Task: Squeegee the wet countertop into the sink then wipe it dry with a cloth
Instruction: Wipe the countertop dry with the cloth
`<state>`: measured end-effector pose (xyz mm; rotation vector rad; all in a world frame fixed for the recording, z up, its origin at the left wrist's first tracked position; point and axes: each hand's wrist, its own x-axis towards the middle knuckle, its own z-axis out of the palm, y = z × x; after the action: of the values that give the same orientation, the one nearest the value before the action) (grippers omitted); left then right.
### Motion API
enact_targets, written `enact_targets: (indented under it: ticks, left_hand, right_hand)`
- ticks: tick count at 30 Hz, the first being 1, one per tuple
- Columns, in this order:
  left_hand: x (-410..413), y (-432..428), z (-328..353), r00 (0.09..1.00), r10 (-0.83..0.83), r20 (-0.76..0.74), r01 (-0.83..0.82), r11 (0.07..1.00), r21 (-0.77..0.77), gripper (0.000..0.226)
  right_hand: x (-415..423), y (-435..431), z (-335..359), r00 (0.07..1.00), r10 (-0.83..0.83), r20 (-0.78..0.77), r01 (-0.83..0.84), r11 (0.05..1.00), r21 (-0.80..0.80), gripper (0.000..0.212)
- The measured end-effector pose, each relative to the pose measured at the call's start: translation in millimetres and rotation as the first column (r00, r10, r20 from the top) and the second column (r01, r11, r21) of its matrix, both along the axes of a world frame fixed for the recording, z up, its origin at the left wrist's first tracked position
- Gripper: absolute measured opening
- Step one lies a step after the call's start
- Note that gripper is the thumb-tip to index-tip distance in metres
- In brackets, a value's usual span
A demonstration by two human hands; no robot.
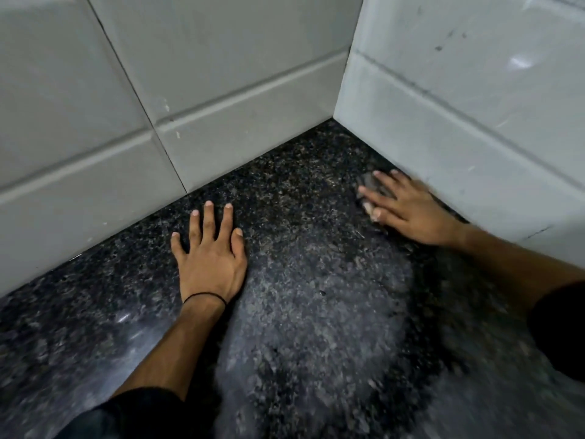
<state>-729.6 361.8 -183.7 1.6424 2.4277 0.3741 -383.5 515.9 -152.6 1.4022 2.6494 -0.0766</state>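
Observation:
The dark speckled granite countertop (300, 280) fills the lower view and runs into a tiled corner. My left hand (210, 258) lies flat on it with fingers spread and nothing under it; a thin black band circles the wrist. My right hand (408, 210) presses flat on a small grey cloth (368, 182) close to the right wall, near the corner. Only the cloth's far edge shows past the fingertips; the rest is hidden under the palm. That hand is blurred. No squeegee or sink is in view.
Pale grey tiled walls rise behind (190, 90) and to the right (474, 106), meeting at a corner (335, 117). A lighter, dull patch (316, 296) spreads over the countertop's middle. Glossy reflections show at the lower left (126, 321).

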Motion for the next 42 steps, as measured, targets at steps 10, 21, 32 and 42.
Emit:
enact_targets:
  ticks: [10,21,32,42]
  left_hand:
    - [2,-10,11,0.999,-0.037,0.030,0.038,0.999,-0.020,0.053]
    - [84,-114,14,0.975,-0.222,-0.025,0.217,0.968,-0.129,0.058]
    - [80,-120,14,0.984,-0.175,0.018,0.176,0.979,-0.100,0.060]
    - [67,-120,14,0.979,-0.187,0.085,0.194,0.977,-0.087,0.060]
  right_hand:
    - [-96,-198,-3,0.963,0.219,-0.157,-0.226,0.974,-0.030,0.052]
    - [88,-109,10,0.836,-0.542,-0.081,0.536,0.840,-0.090,0.070]
    - [9,-231,-1,0.953,0.295,-0.075,-0.296,0.955,-0.009,0.054]
    - [-143,-154,2,0.903,-0.353,-0.245,0.297,0.925,-0.237,0.055]
